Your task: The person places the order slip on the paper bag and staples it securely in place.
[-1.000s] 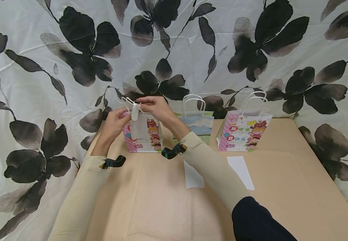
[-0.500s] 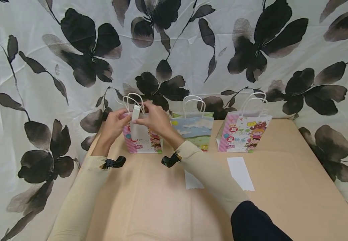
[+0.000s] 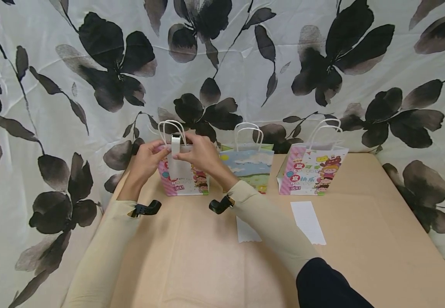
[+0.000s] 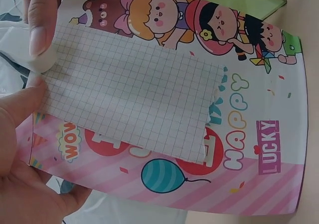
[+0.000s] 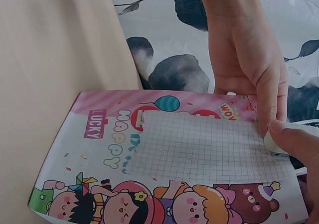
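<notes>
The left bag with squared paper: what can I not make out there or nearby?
Print under the squared paper: wrist views, paper covers it.
White object: left wrist view, fingers and picture edge hide parts.
Inside of left bag: head view, its front hides it.
Left torn slip: head view, right sleeve covers part.

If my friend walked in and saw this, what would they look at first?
Probably the big dark flowers on the cloth behind the table. Then perhaps the three bright paper bags standing in a row on it. At the left bag, the right hand holds a white gadget at the top of a squared paper slip, and the left hand grips the bag's edge.
</notes>
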`<action>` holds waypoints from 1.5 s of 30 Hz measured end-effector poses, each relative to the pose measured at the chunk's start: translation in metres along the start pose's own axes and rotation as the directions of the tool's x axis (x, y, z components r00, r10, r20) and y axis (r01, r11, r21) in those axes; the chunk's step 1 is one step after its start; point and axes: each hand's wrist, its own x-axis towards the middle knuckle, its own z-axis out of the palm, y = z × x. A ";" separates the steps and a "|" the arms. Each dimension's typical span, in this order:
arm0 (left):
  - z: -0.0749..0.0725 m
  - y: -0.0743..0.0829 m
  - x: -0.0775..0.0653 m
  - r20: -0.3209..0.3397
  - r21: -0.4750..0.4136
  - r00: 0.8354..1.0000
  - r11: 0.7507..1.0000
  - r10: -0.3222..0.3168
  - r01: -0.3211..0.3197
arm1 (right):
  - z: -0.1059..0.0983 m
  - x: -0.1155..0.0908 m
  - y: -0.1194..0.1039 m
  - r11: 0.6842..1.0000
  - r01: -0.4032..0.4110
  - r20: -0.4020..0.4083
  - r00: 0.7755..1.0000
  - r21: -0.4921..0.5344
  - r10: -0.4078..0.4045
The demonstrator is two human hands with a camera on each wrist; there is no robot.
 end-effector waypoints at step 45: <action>-0.003 -0.042 0.024 0.038 0.024 0.999 0.999 0.021 -0.022 | 0.011 0.007 0.005 0.987 0.066 -0.033 0.997 -0.145 -0.072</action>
